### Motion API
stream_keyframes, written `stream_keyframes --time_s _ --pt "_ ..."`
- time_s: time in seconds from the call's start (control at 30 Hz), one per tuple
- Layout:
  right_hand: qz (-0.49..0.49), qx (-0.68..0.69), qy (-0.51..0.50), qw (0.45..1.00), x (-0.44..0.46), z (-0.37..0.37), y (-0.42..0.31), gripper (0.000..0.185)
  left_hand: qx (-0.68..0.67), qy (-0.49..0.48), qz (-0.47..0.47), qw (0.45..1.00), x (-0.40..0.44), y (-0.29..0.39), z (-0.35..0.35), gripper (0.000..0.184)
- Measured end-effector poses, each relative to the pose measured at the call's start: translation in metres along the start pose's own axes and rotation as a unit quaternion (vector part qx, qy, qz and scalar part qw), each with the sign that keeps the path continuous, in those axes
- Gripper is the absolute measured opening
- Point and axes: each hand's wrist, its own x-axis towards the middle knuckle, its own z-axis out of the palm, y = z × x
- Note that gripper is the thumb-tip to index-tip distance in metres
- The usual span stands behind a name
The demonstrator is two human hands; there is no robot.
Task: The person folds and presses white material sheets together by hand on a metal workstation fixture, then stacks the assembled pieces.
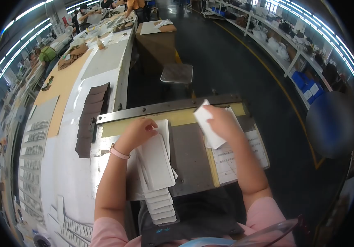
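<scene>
White rounded pieces lie in an overlapping row on the dark metal work plate, running down over its near edge to the lap. My left hand is at the top of these pieces, fingers curled; what is between the fingertips, if anything, is hidden. On the right, my right hand grips a white piece over a yellow strip and a printed sheet. A metal bar runs along the far edge of the plate.
Brown pieces overlap in a row on the long table at left. Small grey strips lie farther left. Beyond the plate stand a stool and a brown box. Shelves line the right; people are at the back left.
</scene>
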Motion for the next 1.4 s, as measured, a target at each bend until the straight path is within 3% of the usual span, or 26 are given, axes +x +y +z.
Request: stream_keyframes --time_s 0.03,0.17,0.2,0.27,0.33,0.43,0.53,0.63,0.73,0.83,0.93,0.97,1.03,1.07,1.2,1.4 --pt "0.038 -0.042 0.004 0.998 0.002 -0.008 0.016 0.045 0.002 -0.005 -0.010 1.000 0.000 -0.001 -0.001 0.017" --pt "-0.021 -0.194 0.127 0.972 0.009 0.001 0.025 0.039 -0.018 -0.039 -0.025 0.999 0.001 -0.008 0.001 0.015" --pt "-0.098 -0.081 0.156 0.980 0.012 0.015 0.024 0.031 -0.015 -0.044 -0.023 0.999 0.001 -0.009 0.001 0.015" --pt "-0.162 0.094 0.045 0.981 0.006 0.037 0.000 0.030 0.002 -0.042 -0.014 0.999 0.002 -0.007 0.001 0.016" --pt "-0.202 0.183 -0.041 0.961 -0.008 0.060 -0.030 0.028 0.031 -0.028 0.003 0.999 0.002 -0.005 0.002 0.015" --pt "-0.221 0.146 -0.117 0.957 -0.021 0.074 -0.051 0.029 -0.044 0.011 -0.003 0.999 0.000 -0.003 0.005 0.018" --pt "-0.245 0.182 -0.100 0.947 -0.014 0.078 -0.046 0.034 0.008 0.015 0.029 0.999 -0.006 0.003 0.000 0.019" --pt "-0.176 0.231 -0.156 0.944 -0.012 0.069 -0.045 0.031 0.031 -0.117 -0.033 0.992 -0.004 0.005 -0.011 0.021" --pt "-0.217 0.194 -0.115 0.950 -0.013 0.069 -0.045 0.027 -0.106 -0.052 -0.004 0.993 0.002 -0.001 -0.001 0.023" --pt "-0.084 0.332 -0.134 0.930 -0.010 0.063 -0.045 0.026 -0.125 0.055 0.036 0.990 0.007 0.001 0.011 0.028" --pt "-0.060 0.227 0.034 0.971 0.013 0.067 -0.023 0.023 -0.077 0.169 0.117 0.976 0.009 0.004 0.032 0.049" --pt "-0.046 0.178 0.094 0.979 0.018 0.070 -0.018 0.024 0.007 0.164 0.143 0.976 0.008 0.007 0.037 0.055" --pt "-0.119 0.027 0.193 0.973 0.027 0.084 -0.006 0.027 0.176 0.150 0.196 0.953 0.006 0.013 0.046 0.066" --pt "-0.155 -0.049 0.242 0.957 0.031 0.089 0.000 0.030 0.245 0.062 0.167 0.953 0.006 0.011 0.051 0.077" --pt "-0.195 -0.144 0.133 0.961 0.019 0.087 -0.011 0.035 0.246 0.005 0.128 0.961 0.011 0.014 0.053 0.071" --pt "-0.226 -0.159 0.119 0.954 0.016 0.095 -0.006 0.034 0.253 0.043 0.138 0.957 0.011 0.013 0.059 0.073"
